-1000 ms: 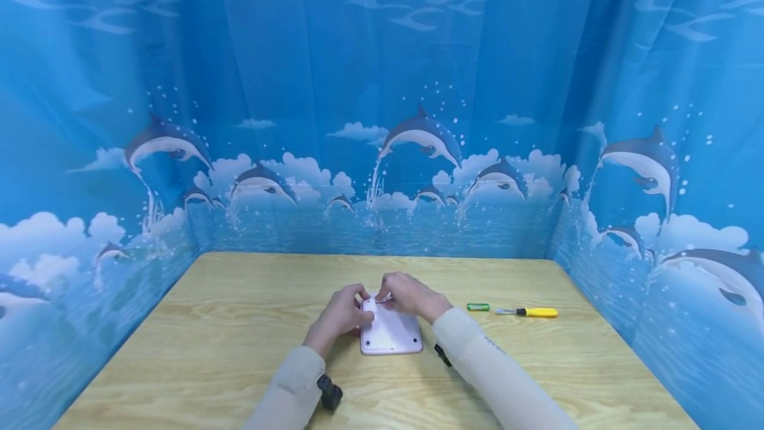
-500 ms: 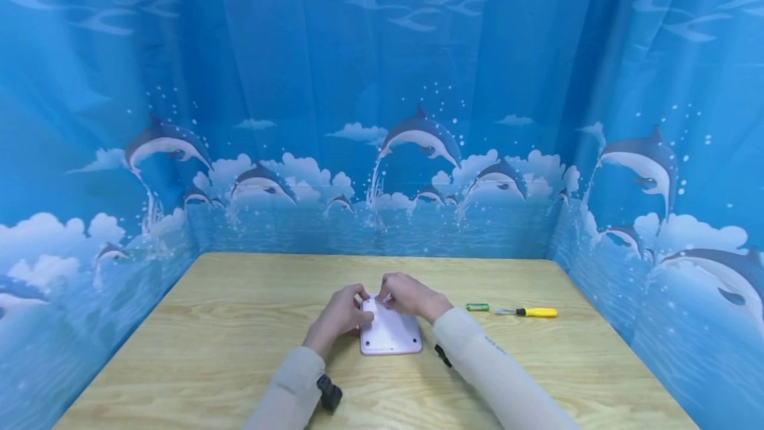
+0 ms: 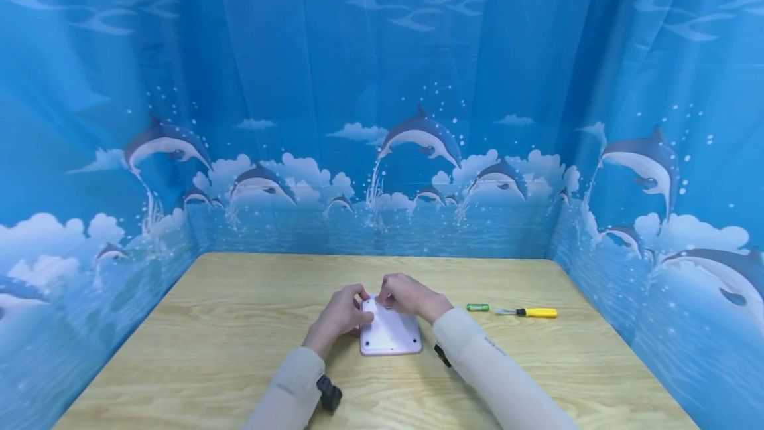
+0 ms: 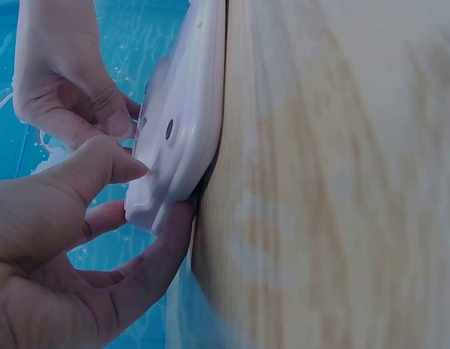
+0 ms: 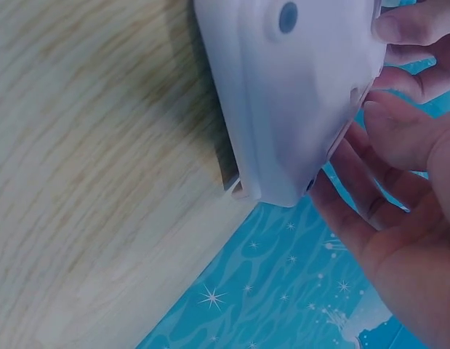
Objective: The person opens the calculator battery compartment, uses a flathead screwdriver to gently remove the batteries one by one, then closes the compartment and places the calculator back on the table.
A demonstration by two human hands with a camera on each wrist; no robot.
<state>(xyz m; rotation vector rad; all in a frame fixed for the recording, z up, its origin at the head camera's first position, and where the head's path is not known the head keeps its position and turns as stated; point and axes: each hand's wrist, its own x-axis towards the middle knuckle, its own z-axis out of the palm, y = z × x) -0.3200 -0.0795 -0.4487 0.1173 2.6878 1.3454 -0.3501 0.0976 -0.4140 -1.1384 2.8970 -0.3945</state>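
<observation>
A pale pink, flat device (image 3: 390,334) with rounded corners and small black feet lies on the table; its kind is not shown. My left hand (image 3: 340,314) grips its left edge, thumb on the upper face and fingers lower at the side, also seen in the left wrist view (image 4: 86,240). My right hand (image 3: 408,296) bends over the far part of the upper face. In the right wrist view its thumb (image 5: 399,131) is beside a small notch at the far side. Whether the right fingertips pinch a small part there, I cannot tell.
A green battery (image 3: 477,307) lies right of the device, and beyond it a screwdriver (image 3: 540,312) with a yellow handle. The wooden table (image 3: 239,350) is bounded by a blue dolphin curtain (image 3: 382,85) at the back and sides.
The right fingertips shift slightly at the far part of the device; a small light piece seen by them earlier is now hidden. The left hand and the device stay in place.
</observation>
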